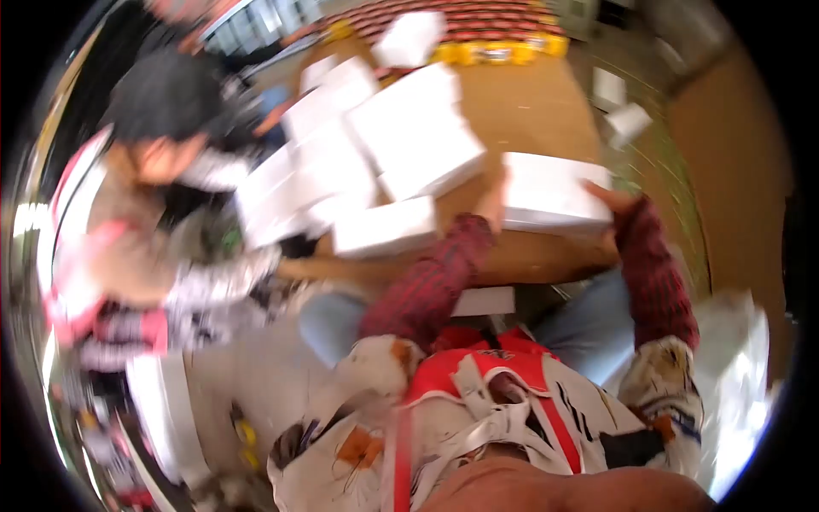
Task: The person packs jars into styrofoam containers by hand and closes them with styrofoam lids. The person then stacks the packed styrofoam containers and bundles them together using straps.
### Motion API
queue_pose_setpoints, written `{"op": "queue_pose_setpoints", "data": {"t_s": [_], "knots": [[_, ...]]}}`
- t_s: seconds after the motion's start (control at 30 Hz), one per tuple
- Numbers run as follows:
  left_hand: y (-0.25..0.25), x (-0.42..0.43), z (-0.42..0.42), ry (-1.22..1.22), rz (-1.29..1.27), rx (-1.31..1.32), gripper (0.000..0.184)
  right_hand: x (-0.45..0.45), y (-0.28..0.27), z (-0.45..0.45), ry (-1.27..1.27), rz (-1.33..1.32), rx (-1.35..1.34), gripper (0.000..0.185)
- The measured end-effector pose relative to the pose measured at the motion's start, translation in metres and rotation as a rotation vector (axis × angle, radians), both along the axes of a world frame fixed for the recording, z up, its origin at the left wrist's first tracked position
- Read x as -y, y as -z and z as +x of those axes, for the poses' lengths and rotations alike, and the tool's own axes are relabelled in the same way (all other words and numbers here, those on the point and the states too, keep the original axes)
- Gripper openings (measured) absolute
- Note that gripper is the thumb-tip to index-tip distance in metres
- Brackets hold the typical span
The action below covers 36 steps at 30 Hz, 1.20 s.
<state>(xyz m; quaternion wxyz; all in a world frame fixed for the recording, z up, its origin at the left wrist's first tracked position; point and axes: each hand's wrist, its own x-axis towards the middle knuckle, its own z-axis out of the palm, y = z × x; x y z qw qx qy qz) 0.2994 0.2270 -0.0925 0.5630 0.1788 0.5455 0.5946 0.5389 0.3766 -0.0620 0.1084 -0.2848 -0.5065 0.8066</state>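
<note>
Near the table's front edge, a white box (554, 192) sits between my two hands. My left hand (493, 200) is at the box's left side, blurred, its fingers pressed along that side. Against the right side is my right hand (614, 205), with the thumb near the top edge and the fingers lower down. Just left of my left hand lies another white box (384, 229). Behind it, larger white boxes (418, 128) are crowded together on the brown table (533, 111).
A co-worker (128, 205) in a dark cap sits at the left, arms toward the boxes. Another person (183, 17) is at the top left. Rows of red and yellow packs (452, 26) line the table's far end. White boxes (627, 124) lie beyond its right edge.
</note>
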Motion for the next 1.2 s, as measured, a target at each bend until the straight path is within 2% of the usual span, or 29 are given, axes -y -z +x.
{"op": "queue_pose_setpoints", "data": {"t_s": [0.03,0.07,0.1,0.13,0.2,0.27,0.3,0.33,0.4,0.43,0.47,0.53,0.6,0.63,0.67,0.7,0.73,0.77,0.83,0.87,0.9,0.93,0.97,1.0,1.03,1.1,1.13,1.17,1.2], "knots": [[0.003,0.008,0.006,-0.036,0.155,0.028,0.080,-0.008,0.016,0.003,-0.026,-0.161,0.034,0.055],[0.026,-0.001,0.001,-0.014,0.148,0.131,0.074,-0.017,0.013,0.006,-0.055,-0.168,0.165,0.059],[-0.006,-0.002,0.011,0.054,0.143,0.196,0.069,-0.027,0.012,0.008,-0.088,-0.181,0.293,0.064],[-0.009,-0.003,0.012,0.095,0.094,0.281,0.066,-0.029,0.001,0.012,-0.139,-0.022,0.482,0.073],[0.009,-0.007,0.012,0.127,0.099,0.107,0.066,-0.025,-0.002,0.008,-0.100,0.039,0.425,0.076],[-0.025,0.015,0.023,-0.011,0.126,0.000,0.068,-0.018,-0.020,0.004,-0.075,0.056,0.455,0.078],[-0.029,0.020,0.023,-0.050,0.103,0.017,0.079,-0.027,-0.017,0.007,-0.020,0.083,0.528,0.073],[-0.042,0.027,0.025,-0.069,0.112,0.025,0.079,-0.002,-0.053,-0.001,0.025,0.164,0.373,0.072],[-0.068,0.048,0.031,-0.218,0.194,-0.262,0.098,-0.027,-0.027,0.005,0.095,0.257,0.143,0.073],[-0.080,0.058,0.029,-0.244,0.207,-0.359,0.102,-0.004,-0.058,-0.002,0.125,0.237,0.076,0.071],[-0.096,0.070,0.026,-0.267,0.211,-0.357,0.102,0.005,-0.065,-0.009,0.103,0.246,0.077,0.071],[-0.128,0.098,0.014,-0.410,0.397,-0.635,0.099,0.021,-0.078,-0.025,0.071,0.320,-0.176,0.067],[-0.157,0.133,-0.008,-0.471,0.530,-0.576,0.096,0.065,-0.082,-0.054,0.143,0.253,-0.253,0.058],[-0.168,0.155,-0.020,-0.478,0.524,-0.561,0.092,0.075,-0.056,-0.068,0.148,0.318,-0.317,0.059],[-0.177,0.178,-0.034,-0.487,0.516,-0.516,0.090,0.119,-0.082,-0.089,0.109,0.304,-0.250,0.056],[-0.189,0.204,-0.044,-0.484,0.528,-0.402,0.084,0.151,-0.084,-0.106,0.083,0.153,-0.253,0.052],[-0.187,0.228,-0.064,-0.489,0.454,-0.434,0.079,0.178,-0.085,-0.122,0.061,0.072,-0.232,0.050],[-0.187,0.251,-0.079,-0.498,0.388,-0.311,0.070,0.209,-0.103,-0.141,-0.011,0.005,-0.241,0.050],[-0.197,0.295,-0.110,-0.445,0.308,-0.328,0.055,0.242,-0.091,-0.178,-0.139,-0.289,-0.282,0.054],[-0.205,0.314,-0.122,-0.509,0.180,-0.321,0.051,0.258,-0.089,-0.197,-0.192,-0.253,-0.268,0.052],[-0.192,0.334,-0.151,-0.516,0.194,-0.231,0.048,0.278,-0.096,-0.215,-0.213,-0.267,-0.338,0.053],[-0.187,0.352,-0.171,-0.558,0.178,-0.250,0.048,0.292,-0.086,-0.238,-0.255,-0.293,-0.376,0.052],[-0.195,0.365,-0.182,-0.600,0.137,-0.244,0.048,0.303,-0.087,-0.258,-0.314,-0.309,-0.241,0.047],[-0.192,0.376,-0.203,-0.648,0.108,-0.291,0.049,0.313,-0.084,-0.280,-0.371,-0.275,-0.252,0.055],[-0.193,0.384,-0.221,-0.617,0.116,-0.305,0.049,0.324,-0.069,-0.309,-0.356,-0.224,-0.117,0.069],[-0.161,0.414,-0.297,-0.564,0.165,-0.272,0.051,0.347,-0.046,-0.364,-0.309,-0.113,-0.109,0.081],[-0.159,0.423,-0.321,-0.508,0.183,-0.274,0.052,0.354,-0.071,-0.369,-0.371,-0.165,-0.128,0.060],[-0.149,0.430,-0.350,-0.409,0.187,-0.348,0.052,0.367,-0.061,-0.388,-0.282,-0.219,-0.221,0.061],[-0.161,0.425,-0.352,-0.396,0.173,-0.246,0.053,0.371,-0.048,-0.411,-0.266,-0.185,-0.087,0.064]]}}
